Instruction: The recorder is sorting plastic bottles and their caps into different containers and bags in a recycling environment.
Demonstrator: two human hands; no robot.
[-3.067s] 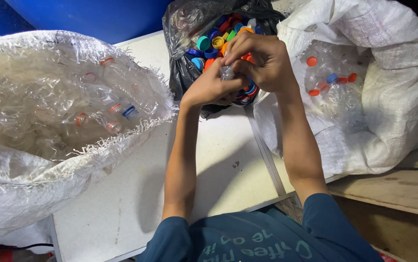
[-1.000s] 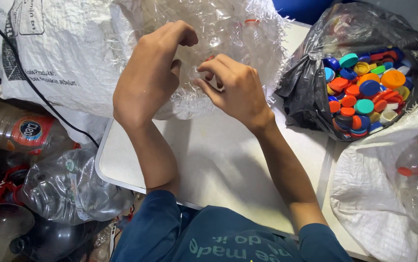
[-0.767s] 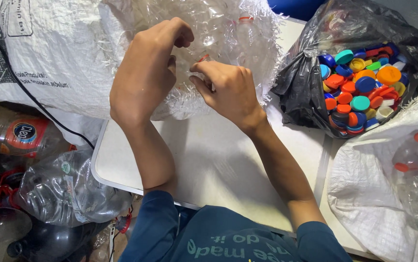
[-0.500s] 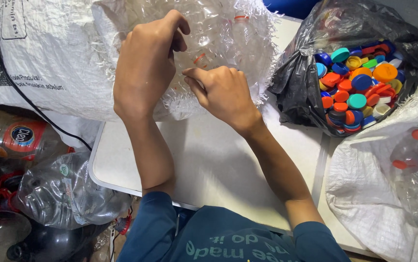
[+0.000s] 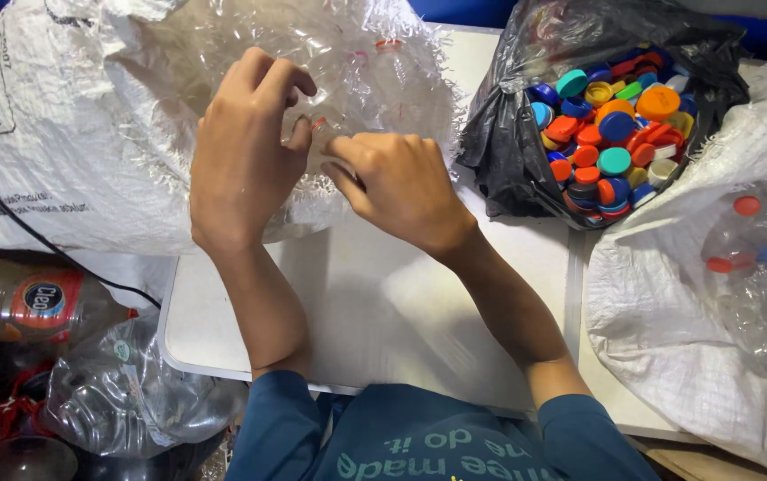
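While both forearms stretched across a white surface point(image 5: 375, 312), the person's left hand point(image 5: 245, 151) and right hand point(image 5: 397, 183) met at the mouth of a large white woven sack point(image 5: 72, 151) stuffed with clear, crushed plastic bottles point(image 5: 357, 53). The left hand's fingers were curled, thumb and forefinger pinched close around a small red-tinged piece (too small to name with certainty, possibly a bottle neck ring) right at the edge of the sack. The right hand was closed in a loose fist just beside it, thumb pressed forward toward the same spot; what it gripped, if anything, could not be made out. To the right, a black plastic bag point(image 5: 508, 151) lay open on the surface, filled with bottle caps point(image 5: 611, 134) in red, blue, orange, yellow and teal. Farther right, a second white woven sack point(image 5: 669, 338) held more clear bottles, some with red caps on. Off the surface's left edge lay a brown-tinted bottle with a red label point(image 5: 36, 303) and other crumpled clear bottles point(image 5: 125, 392), with a black cable point(image 5: 40, 240) running over the first sack. The person wore a dark blue shirt point(image 5: 437, 436).
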